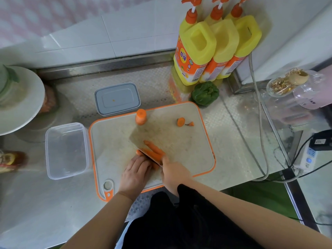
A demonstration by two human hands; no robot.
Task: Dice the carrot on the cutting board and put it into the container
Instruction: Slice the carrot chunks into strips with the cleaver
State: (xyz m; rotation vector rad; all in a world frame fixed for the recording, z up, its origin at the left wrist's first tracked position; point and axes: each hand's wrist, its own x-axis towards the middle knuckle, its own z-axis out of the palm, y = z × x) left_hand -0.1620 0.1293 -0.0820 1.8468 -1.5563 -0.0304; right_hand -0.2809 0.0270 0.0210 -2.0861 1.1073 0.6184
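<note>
Board [188, 141], pale with an orange rim, lies on the steel desk [233, 123] near its front edge, and on it we are cutting carrot. Our right hand [175, 174] has its fingers curled round the handle of a broad knife [143, 139], whose blade runs away from us toward the far-left part of the board. Our left hand [135, 172] lies knuckles up just left of the blade, its fingers bent down onto the carrot strips; how firmly they hold we cannot tell. The strips [152, 150] lie near the front edge of the board, partly under the blade and partly beside it on its right. A carrot stump [141, 116] stands upright at the far edge of the board, and a round slice [181, 122] with a small tip piece [191, 124] lies toward the far-right corner.

The clear container [66, 150] sits on the desk touching the board's left edge, with nothing in it that we can see. Its grey lid [117, 98] lies behind the board's far-left corner. Three yellow bottles [212, 47] with orange pumps stand at the back of the desk, a green leafy vegetable [205, 93] in front of them. A glass jar [289, 85] lies on the right edge, and a power strip [309, 157] with cables sits below it.
</note>
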